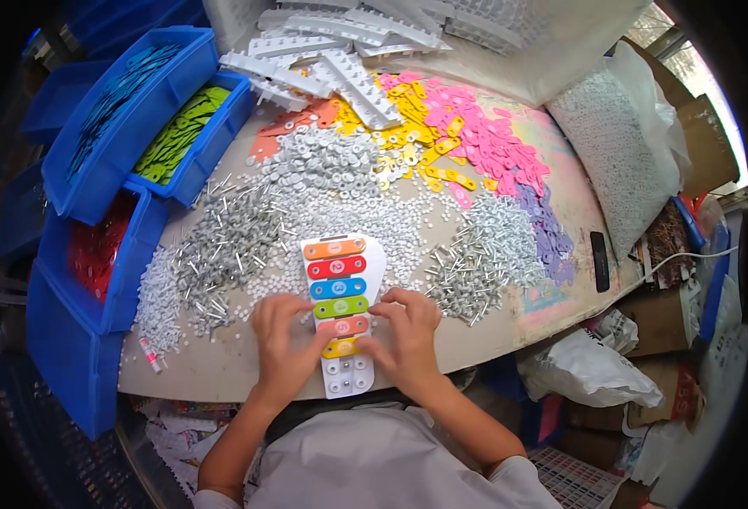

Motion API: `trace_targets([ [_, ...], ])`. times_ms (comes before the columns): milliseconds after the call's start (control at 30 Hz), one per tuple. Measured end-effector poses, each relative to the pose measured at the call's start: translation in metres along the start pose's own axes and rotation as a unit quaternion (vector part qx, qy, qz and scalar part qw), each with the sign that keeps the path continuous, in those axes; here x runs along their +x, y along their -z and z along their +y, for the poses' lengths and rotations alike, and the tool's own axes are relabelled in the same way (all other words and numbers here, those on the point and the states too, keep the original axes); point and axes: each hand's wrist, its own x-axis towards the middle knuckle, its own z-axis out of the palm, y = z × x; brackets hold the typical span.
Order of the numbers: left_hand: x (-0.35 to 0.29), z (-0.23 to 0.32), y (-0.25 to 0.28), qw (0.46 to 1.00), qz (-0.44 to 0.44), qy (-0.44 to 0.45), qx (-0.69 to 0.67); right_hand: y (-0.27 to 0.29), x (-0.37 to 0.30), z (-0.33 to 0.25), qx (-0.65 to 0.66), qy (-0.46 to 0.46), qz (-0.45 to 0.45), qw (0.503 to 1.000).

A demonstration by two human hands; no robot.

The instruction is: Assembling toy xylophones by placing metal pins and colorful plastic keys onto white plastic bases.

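A white toy xylophone frame [375, 263] lies at the near edge of the table, with orange, red, blue, green, salmon and yellow bars across it. My left hand [282, 348] grips its left side, fingers beside the green bar [341, 307] and thumb near the yellow bar [340, 348]. On the opposite side my right hand [408, 343] is closed in the same way, its thumb at the yellow bar's right end. Below that bar, the frame's bare end [347, 388] shows white washers and shiny metal pin ends.
Metal pins [221, 246], white washers [323, 157] and yellow bars [416, 110], pink bars [484, 136] and purple bars [548, 233] lie heaped. Blue bins [64, 199] line the left; white frames [357, 89] stack behind. A bulging plastic bag [607, 127] and dark phone-like object [599, 261] sit right.
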Motion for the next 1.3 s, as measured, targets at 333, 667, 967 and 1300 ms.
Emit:
trace_targets([
  [333, -0.041, -0.002, 0.007, 0.997, 0.028, 0.062, -0.031, 0.064, 0.141, 0.148, -0.353, -0.016, 0.097, 0.931],
  [667, -0.042, -0.006, 0.010, 0.995, 0.012, 0.081, -0.048, 0.067, 0.173, 0.180, -0.173, -0.094, -0.078, 0.977],
  [967, -0.056, 0.002, 0.007, 0.985, 0.039, 0.122, -0.112, 0.056, 0.065, 0.005, 0.192, -0.102, -0.060, 0.974],
  [1300, -0.059, 0.008, 0.000, 0.990, -0.045, 0.098, -0.092, 0.007, -0.016, -0.050, 0.133, -0.081, -0.126, 0.980],
])
